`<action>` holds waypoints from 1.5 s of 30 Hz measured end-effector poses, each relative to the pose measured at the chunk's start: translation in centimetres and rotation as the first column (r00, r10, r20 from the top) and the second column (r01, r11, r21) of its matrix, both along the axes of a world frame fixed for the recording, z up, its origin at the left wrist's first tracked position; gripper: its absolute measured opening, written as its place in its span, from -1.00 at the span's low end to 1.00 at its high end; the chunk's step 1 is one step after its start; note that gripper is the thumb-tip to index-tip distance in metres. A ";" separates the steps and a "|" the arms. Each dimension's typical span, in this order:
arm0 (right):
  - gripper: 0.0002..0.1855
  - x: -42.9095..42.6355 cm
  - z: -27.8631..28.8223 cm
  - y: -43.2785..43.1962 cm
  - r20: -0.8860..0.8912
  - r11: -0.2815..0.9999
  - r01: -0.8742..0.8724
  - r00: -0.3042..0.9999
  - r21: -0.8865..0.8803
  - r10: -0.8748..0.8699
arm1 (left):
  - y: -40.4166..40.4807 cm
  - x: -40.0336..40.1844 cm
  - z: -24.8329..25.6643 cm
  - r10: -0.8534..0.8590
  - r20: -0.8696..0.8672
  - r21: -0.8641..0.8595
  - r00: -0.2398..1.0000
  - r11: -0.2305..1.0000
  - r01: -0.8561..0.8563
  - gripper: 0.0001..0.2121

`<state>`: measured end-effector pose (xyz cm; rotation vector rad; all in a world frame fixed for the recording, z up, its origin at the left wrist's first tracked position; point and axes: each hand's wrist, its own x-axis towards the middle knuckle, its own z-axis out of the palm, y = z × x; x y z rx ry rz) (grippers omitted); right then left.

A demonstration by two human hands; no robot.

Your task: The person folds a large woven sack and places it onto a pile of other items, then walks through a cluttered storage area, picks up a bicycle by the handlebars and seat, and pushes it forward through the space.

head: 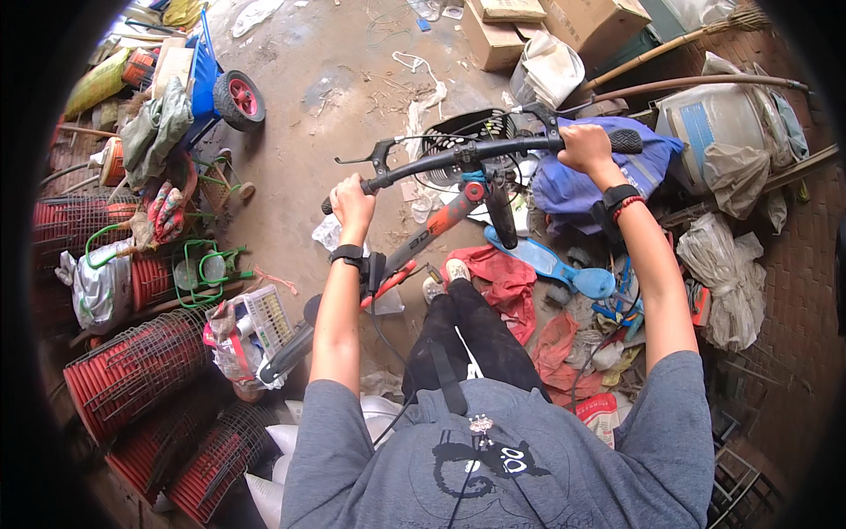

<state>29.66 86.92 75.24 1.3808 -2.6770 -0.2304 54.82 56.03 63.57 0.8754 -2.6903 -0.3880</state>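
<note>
Both my hands grip the black handlebar (436, 159) of a bicycle with a grey and orange frame (433, 228). My left hand (353, 202) wraps the bar near its left end, just below a brake lever (378, 153). On the other side my right hand (586, 149) closes around the bar inboard of the ribbed right grip (625, 141). A second brake lever (545, 119) sits beside that hand. The front wheel (503, 215) is turned under the bar. Behind my left forearm the saddle and rear of the bicycle (291, 354) show only partly.
On the left stand a blue cart (201, 86), a green metal frame (208, 271) and several red ribbed rolls in wire mesh (139, 370). A blue kick scooter (542, 258) and red plastic bags (502, 281) lie by my feet. Cardboard boxes (496, 46) stand ahead, a blue bag (581, 188) rightward.
</note>
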 end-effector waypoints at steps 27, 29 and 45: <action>-0.83 4.3 -0.9 4.6 -0.068 0.995 0.086 0.994 -0.049 -0.089 | 3.6 4.4 -1.2 -0.053 0.027 -0.094 0.998 0.994 0.055 -0.87; -0.84 4.2 -1.4 7.1 -0.077 0.992 0.113 0.990 -0.047 -0.117 | 5.2 4.4 -0.3 -0.138 -0.027 -0.100 0.990 0.986 0.135 -0.85; -0.75 8.1 -7.9 29.3 0.108 0.802 0.597 0.798 -0.006 -0.593 | 20.1 0.6 2.2 -0.650 0.017 -0.138 0.760 0.751 0.646 -0.90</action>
